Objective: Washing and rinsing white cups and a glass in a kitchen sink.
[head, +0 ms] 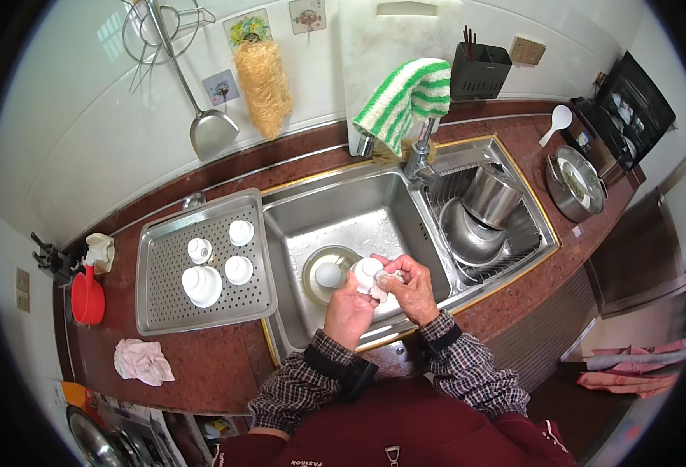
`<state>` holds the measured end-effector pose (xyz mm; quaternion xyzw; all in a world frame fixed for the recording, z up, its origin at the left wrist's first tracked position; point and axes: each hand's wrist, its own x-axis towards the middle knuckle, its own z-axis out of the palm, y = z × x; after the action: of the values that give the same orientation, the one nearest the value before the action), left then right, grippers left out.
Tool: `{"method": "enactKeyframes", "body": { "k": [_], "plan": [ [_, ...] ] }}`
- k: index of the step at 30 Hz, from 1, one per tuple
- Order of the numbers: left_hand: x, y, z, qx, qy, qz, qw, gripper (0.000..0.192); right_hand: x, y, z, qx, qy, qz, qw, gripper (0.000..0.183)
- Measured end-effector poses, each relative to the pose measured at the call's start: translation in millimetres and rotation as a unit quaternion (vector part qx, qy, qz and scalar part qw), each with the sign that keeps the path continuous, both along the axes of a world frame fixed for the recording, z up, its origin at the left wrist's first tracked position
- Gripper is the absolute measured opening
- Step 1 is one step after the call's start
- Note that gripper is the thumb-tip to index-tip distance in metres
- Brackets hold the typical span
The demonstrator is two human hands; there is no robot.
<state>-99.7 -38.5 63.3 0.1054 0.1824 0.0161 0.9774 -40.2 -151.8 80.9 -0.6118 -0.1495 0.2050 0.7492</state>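
Observation:
Over the front of the steel sink, my left hand (350, 309) holds a small white cup (367, 273) with its foot facing up. My right hand (416, 290) presses a crumpled pale cloth (387, 285) against the cup's right side. Just left of the cup, a round bowl (314, 257) stands in the basin, with a white rounded piece (328, 274) inside it. On the perforated steel tray (162, 292) to the left, several white cups (202, 286) rest upside down.
A faucet (419, 157) draped with a striped towel (404, 99) rises behind the sink. Steel pots (492, 195) fill the right-hand rack. A lidded pot (573, 195) stands farther right. At left are a red ladle (88, 298) and a pink cloth (143, 362).

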Motion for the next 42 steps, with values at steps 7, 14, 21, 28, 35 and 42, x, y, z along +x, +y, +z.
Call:
{"method": "enactKeyframes", "body": {
  "k": [7,14,21,28,35,42],
  "plan": [
    [0.4,0.0,0.4,0.035,0.036,-0.013,0.999,0.028,15.4,-5.4,-13.2,0.043,0.033,0.032,0.998,0.009],
    [-3.6,-0.8,5.0,0.159,0.022,-0.050,0.986,0.026,28.0,-10.0,-18.4,0.024,0.075,0.041,0.996,0.012],
    [2.9,4.2,-9.2,0.270,0.058,-0.023,0.961,0.026,8.4,7.8,-8.9,-0.046,-0.030,0.084,0.995,0.009],
    [7.3,11.8,-7.4,0.305,0.087,-0.058,0.947,0.024,18.4,10.8,-30.7,-0.038,0.079,0.057,0.994,0.007],
    [0.6,28.9,-67.7,0.302,0.086,-0.188,0.931,0.027,35.4,-16.6,-83.8,-0.126,0.344,-0.001,0.931,0.010],
    [40.4,76.5,-188.7,0.701,0.179,-0.195,0.662,0.025,81.3,-14.1,-48.5,-0.103,0.299,0.047,0.948,0.010]
  ]
}}
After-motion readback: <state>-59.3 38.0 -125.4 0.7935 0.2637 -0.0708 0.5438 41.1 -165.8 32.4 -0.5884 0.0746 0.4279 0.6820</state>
